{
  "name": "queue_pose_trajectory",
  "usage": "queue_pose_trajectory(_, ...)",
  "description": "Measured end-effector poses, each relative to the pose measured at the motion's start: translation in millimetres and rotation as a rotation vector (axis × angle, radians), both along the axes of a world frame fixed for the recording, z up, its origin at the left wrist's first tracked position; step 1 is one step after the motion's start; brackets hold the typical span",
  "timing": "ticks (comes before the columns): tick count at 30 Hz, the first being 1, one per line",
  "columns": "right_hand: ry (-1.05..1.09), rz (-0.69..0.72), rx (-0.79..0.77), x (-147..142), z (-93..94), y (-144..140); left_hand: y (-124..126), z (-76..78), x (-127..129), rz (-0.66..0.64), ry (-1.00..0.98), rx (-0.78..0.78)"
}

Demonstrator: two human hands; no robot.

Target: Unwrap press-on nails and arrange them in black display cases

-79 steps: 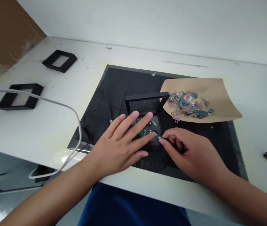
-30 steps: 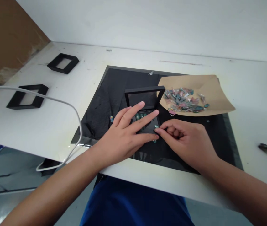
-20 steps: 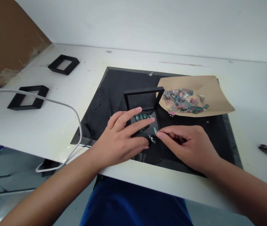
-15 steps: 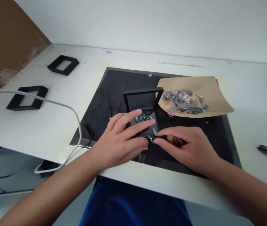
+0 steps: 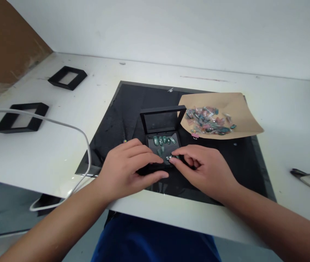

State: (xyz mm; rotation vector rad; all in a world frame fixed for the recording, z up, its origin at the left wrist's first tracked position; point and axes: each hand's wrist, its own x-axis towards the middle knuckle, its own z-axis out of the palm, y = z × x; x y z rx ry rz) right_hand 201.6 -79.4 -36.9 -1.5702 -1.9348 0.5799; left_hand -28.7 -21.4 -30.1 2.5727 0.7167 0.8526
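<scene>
At far left, two empty black frames (image 5: 21,117) lie on the white table (image 5: 62,153), crossed by a white cable (image 5: 85,145). Your left hand (image 5: 124,169) rests flat, fingers curled, on the near left edge of the open black box (image 5: 162,140), gripping nothing. Green stones (image 5: 163,140) sit in a row inside it. Your right hand (image 5: 201,169) pinches at a small stone at the box's near edge; whether it has hold, I cannot tell. Right of the box, brown paper (image 5: 242,116) carries a pile of loose stones (image 5: 208,121).
</scene>
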Motion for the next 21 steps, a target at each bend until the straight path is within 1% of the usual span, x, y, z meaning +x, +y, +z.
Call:
queue_pose_trajectory(4,-0.022,-0.042,0.006,-5.5,-0.2,-0.8,-2.3,-1.4,0.6,0.017,0.052,0.023)
queue_pose_trajectory(9,-0.13,-0.089,0.04,-10.3,0.1,-1.3,-1.7,-0.4,-0.6,-0.022,0.148,-0.008)
queue_pose_trajectory(11,-0.14,-0.083,0.043,-10.9,0.3,-1.0,-1.9,0.0,-0.8,-0.028,0.163,0.011)
queue_pose_trajectory(13,-0.113,-0.063,0.022,-10.1,0.8,-1.0,-2.4,0.7,-0.8,-0.01,0.167,0.078)
queue_pose_trajectory(16,-0.015,-0.053,-0.024,-6.4,1.8,-2.7,-3.4,2.6,-0.8,0.047,0.173,0.178)
queue_pose_trajectory(18,0.045,-0.048,-0.036,-2.6,2.3,-4.7,-3.6,3.5,-1.3,0.085,0.17,0.182)
queue_pose_trajectory(21,0.098,-0.029,-0.032,3.8,2.5,-7.1,-2.6,3.1,-2.5,0.119,0.173,0.134)
